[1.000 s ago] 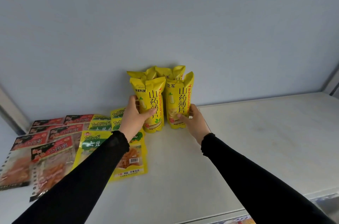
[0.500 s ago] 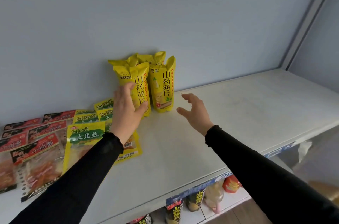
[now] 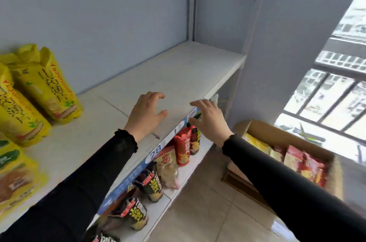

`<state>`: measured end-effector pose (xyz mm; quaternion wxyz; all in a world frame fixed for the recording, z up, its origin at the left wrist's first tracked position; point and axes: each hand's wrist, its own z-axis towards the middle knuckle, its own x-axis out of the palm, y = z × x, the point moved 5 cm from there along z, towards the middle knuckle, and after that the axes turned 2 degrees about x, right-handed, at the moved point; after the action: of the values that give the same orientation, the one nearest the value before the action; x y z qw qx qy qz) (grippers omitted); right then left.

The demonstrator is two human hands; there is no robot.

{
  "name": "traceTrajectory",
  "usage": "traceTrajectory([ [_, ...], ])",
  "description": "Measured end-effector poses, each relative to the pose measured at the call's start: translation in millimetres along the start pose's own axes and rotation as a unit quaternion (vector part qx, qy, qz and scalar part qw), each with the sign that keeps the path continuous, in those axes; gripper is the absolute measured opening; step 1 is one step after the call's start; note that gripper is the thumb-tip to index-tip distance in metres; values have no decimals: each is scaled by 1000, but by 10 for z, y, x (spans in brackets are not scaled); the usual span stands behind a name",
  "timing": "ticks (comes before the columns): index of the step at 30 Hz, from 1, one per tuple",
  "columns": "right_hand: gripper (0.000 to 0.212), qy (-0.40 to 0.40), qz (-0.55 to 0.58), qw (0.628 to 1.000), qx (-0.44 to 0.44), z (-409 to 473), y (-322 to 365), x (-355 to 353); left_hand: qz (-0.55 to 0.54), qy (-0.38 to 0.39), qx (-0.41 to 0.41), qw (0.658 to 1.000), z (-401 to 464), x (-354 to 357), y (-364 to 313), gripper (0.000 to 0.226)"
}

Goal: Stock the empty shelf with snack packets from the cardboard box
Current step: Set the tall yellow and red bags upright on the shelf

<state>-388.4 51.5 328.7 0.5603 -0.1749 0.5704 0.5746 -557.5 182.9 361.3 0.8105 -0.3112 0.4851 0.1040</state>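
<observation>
White shelf (image 3: 178,75) runs across frame, mostly bare on its right part. Cardboard box (image 3: 263,130) sits on floor at lower right, red and yellow packets (image 3: 303,164) inside. Yellow packets (image 3: 45,85) stand upright at shelf's left end, near back wall. Lower shelf holds red and dark packs (image 3: 183,146). Left hand (image 3: 145,115) above shelf, fingers spread, holding nothing. Right hand (image 3: 210,121) past shelf edge, fingers spread, holding nothing.

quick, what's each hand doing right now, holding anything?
Left hand: open, fingers spread, holding nothing, above the shelf.
Right hand: open, fingers spread, holding nothing, out past the shelf's front edge.
</observation>
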Motion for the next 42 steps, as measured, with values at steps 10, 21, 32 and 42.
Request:
traceTrajectory([
  [10, 50, 15, -44, 980, 196, -1225, -2536, -912, -59, 141, 130, 980, 572, 2068, -2205, 45],
  [21, 52, 60, 15, 926, 372, -2228, -4668, -1149, -63, 320, 87, 941, 642, 4023, -3420, 50],
  [32, 64, 57, 144, 800, 579, -2354, -5920, -558, -79, 460, 94, 879, 1168, 5590, -3673, 53],
  [42, 60, 9, 228, 674, 703, -2649, -6537, -29, -104, 585, 10, 804, 1083, 6958, -3914, 67],
])
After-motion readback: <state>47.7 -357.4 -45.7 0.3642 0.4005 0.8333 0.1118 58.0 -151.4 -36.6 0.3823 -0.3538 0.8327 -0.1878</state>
